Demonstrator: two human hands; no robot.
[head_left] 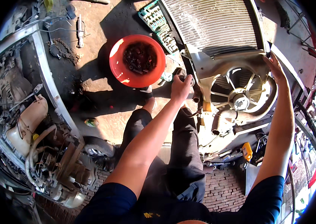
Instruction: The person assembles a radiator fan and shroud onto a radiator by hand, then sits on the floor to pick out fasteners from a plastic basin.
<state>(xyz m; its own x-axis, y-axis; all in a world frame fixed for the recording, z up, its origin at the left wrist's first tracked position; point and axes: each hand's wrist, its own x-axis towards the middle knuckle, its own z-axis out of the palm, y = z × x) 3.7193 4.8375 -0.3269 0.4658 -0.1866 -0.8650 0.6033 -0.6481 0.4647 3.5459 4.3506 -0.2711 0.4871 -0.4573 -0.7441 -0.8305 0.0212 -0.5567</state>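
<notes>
Upper right of frame, right grip [277, 71] spread against edge of fan shroud [221, 64]. Mid-frame, left grip [181, 89] curled; can't tell whether it's pinching anything.

Radiator [212, 24] at one o'clock: pale fins in close rows, dark side edges, broad face in view. Tan, dusty-looking shroud [229, 62] across radiator's six o'clock end; right hand [276, 69] against its rim at two o'clock. Fan [241, 100] in shroud's round opening: pale spokes, dark blades. Thick hose [258, 115] curving from fan's two o'clock to seven, end gaping. Left hand [181, 89] curled round dark part [182, 77], kind unclear, at shroud's nine o'clock.
</notes>
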